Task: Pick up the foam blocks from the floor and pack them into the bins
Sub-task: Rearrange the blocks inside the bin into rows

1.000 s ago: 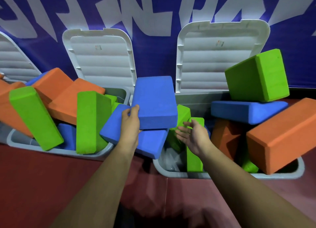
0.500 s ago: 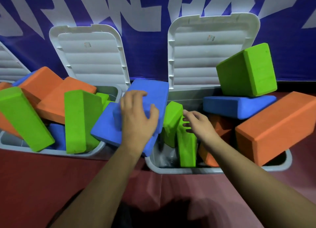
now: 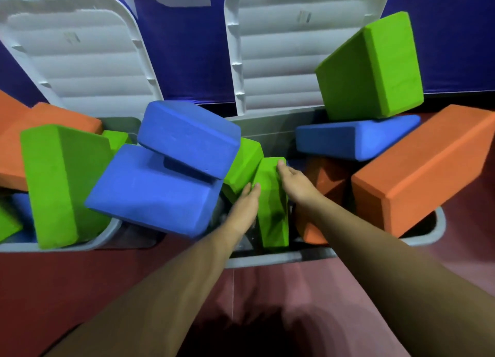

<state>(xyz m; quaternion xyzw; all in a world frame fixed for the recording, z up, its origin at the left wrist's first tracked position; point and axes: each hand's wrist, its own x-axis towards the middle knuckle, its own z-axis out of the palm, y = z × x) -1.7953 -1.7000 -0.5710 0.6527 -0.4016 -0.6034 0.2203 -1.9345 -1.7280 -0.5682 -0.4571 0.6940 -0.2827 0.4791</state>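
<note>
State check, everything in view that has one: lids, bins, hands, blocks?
Left lid: open, upright.
Right lid: open, upright.
Left bin: overfilled, blocks above rim.
Right bin: overfilled too.
Left hand: flat against green block's left side.
Right hand: touches its right side.
Green block: on end in right bin, between hands.
Blue stack: tilted, overhanging left bin's rim.
</note>
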